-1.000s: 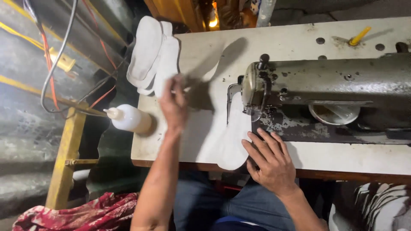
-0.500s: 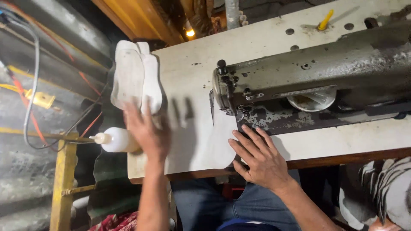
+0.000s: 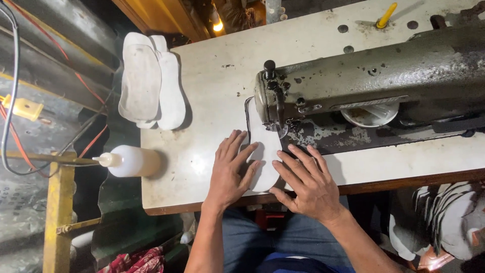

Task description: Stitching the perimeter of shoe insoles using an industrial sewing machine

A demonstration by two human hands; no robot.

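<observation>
While both hands, left hand (image 3: 230, 174) and right hand (image 3: 307, 183), press flat with fingers spread on the white sole-shaped fabric piece (image 3: 264, 154) under the grey sewing machine (image 3: 374, 81), even pressure should keep it steady.

We see the sewing machine (image 3: 374, 86) on a white table (image 3: 212, 76), and we place the rest from it. A white insole piece (image 3: 263, 151) lies flat under its needle end. Our left hand (image 3: 230, 174) presses spread fingers on the piece's left edge, just left of the needle; our right hand (image 3: 308, 182) rests flat in front of the machine, fingertips touching the piece's right edge. Well left of the machine lies a stack of insoles (image 3: 149, 86), and a squeeze bottle (image 3: 129, 162) on its side.
</observation>
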